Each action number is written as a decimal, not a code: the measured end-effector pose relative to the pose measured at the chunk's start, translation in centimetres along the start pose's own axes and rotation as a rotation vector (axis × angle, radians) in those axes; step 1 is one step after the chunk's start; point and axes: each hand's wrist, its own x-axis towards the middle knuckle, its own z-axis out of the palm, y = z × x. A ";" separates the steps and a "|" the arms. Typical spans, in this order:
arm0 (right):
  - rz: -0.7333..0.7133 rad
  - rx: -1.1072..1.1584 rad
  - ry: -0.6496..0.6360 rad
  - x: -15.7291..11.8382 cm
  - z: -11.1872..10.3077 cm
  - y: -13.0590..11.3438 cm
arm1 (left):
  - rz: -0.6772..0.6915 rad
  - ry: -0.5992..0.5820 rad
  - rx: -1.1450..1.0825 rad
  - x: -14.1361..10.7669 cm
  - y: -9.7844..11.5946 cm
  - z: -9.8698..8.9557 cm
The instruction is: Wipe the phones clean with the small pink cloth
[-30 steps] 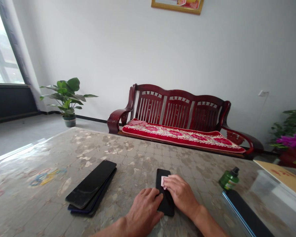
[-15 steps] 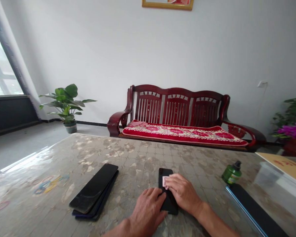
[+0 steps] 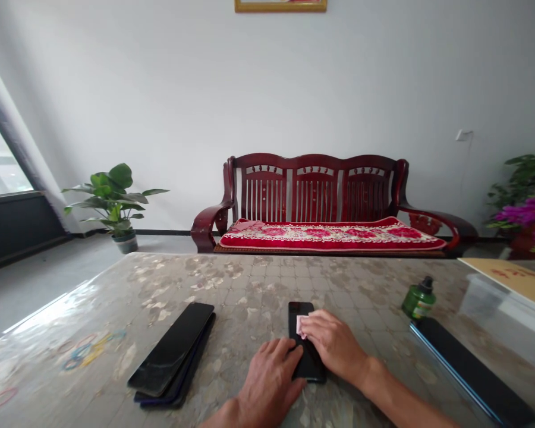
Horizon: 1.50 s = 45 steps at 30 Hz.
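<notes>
A black smartphone point(image 3: 311, 364) lies flat on the table in front of me. My left hand point(image 3: 271, 374) is at its left side, with fingertips on the near part of the phone and the thumb by its lower left edge, holding it down. Between the fingers of my right hand point(image 3: 336, 345) is a small pale pink cloth point(image 3: 301, 326), pressed on the phone's upper part. Left of my hands rests a stack of dark phones point(image 3: 173, 351), the top one slightly askew. A longer dark, blue-edged phone-like slab point(image 3: 470, 368) lies on the right.
A green bottle point(image 3: 419, 298) with a black cap stands right of my hands, near a clear plastic box point(image 3: 494, 315) under a tan card point(image 3: 508, 274). Coloured rubber bands point(image 3: 87, 349) lie at the left. Beyond the patterned tabletop point(image 3: 249, 279) is a red wooden bench point(image 3: 316, 190).
The view has tilted and shifted slightly. My right hand still presses the pink cloth on the phone, with only a small shift, and my left hand stays at the phone's side.
</notes>
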 end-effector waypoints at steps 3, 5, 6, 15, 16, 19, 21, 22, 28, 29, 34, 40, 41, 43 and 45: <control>0.011 -0.033 0.002 0.5 -0.1 0.8 | -0.002 -0.011 0.006 0.0 0.1 -0.2; 0.057 -0.065 0.008 1.2 -0.1 1.4 | -0.001 -0.012 0.011 0.0 0.0 -0.2; 0.084 -0.077 0.005 1.6 0.0 1.6 | 0.000 -0.011 0.013 0.0 0.0 -0.2; -0.009 -0.005 -0.008 0.5 0.1 -0.5 | -0.001 -0.022 0.020 0.0 0.2 -0.4; -0.016 -0.010 -0.022 0.4 0.0 -0.6 | -0.003 -0.022 0.021 0.0 0.3 -0.4; 0.016 -0.032 -0.042 1.1 -0.2 -0.2 | -0.008 -0.021 0.030 0.0 0.2 -0.4; 0.058 -0.033 -0.033 1.8 -0.2 0.2 | -0.004 -0.020 0.031 0.0 0.2 -0.3; 0.077 -0.030 -0.027 2.1 -0.2 0.4 | -0.002 -0.019 0.030 0.0 0.1 -0.3; 0.035 0.006 -0.012 0.9 0.1 -0.1 | 0.001 -0.017 0.031 0.1 0.4 -0.6; 0.017 0.018 -0.021 0.6 0.0 -0.2 | 0.002 -0.017 0.033 0.2 0.4 -0.6; 0.048 -0.006 -0.049 1.0 -0.5 0.4 | 0.009 -0.010 0.044 0.2 0.3 -0.6; 0.127 -0.033 -0.035 1.1 -0.6 0.0 | 0.012 -0.015 0.043 0.1 0.2 -0.5; 0.116 -0.025 -0.041 0.6 -0.7 -0.4 | 0.013 -0.016 0.039 0.1 0.3 -0.5; 0.093 -0.003 -0.051 -0.5 -1.0 -1.4 | 0.011 -0.020 0.033 0.1 0.3 -0.5; 0.087 0.005 -0.043 -1.5 -1.2 -1.9 | 0.005 -0.021 0.030 0.1 0.4 -0.6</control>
